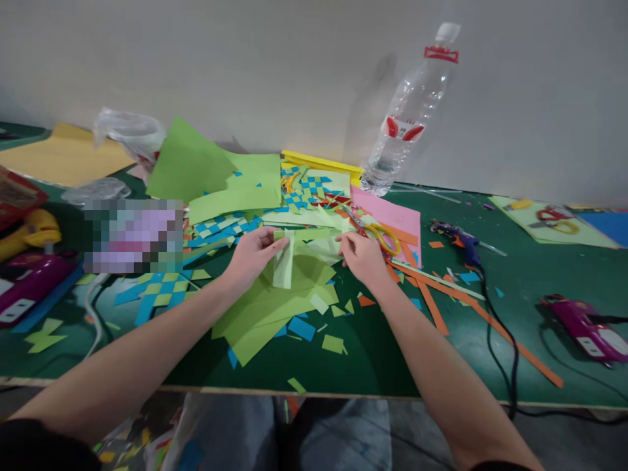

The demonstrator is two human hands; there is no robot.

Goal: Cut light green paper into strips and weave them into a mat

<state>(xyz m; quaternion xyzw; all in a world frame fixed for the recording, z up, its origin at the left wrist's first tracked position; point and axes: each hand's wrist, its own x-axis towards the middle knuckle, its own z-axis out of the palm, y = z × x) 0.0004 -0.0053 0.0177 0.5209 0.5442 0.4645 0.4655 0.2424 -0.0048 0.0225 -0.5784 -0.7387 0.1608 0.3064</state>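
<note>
The left hand [256, 254] pinches a pale green paper strip [283, 271] between thumb and fingers; one length of it hangs down, and a greener strip [311, 234] runs from the same grip toward the right. Both are above the middle of the green tabletop [373, 366], over overlapping green paper sheets [260, 333]. The right hand [362, 256] has its fingers curled just beside the far end of the strips; whether they grasp anything cannot be told. Next to it lie scissors with yellow handles [389, 241], near a pink sheet [392, 212] and several orange paper strips [432, 304].

Blue-and-green woven paper [164, 288] lies left of the left hand, with small cut scraps around. Behind, a clear plastic bottle [407, 98] stands by the wall [275, 72]. Farther right are a blue glue gun [464, 245] and a magenta device [586, 327].
</note>
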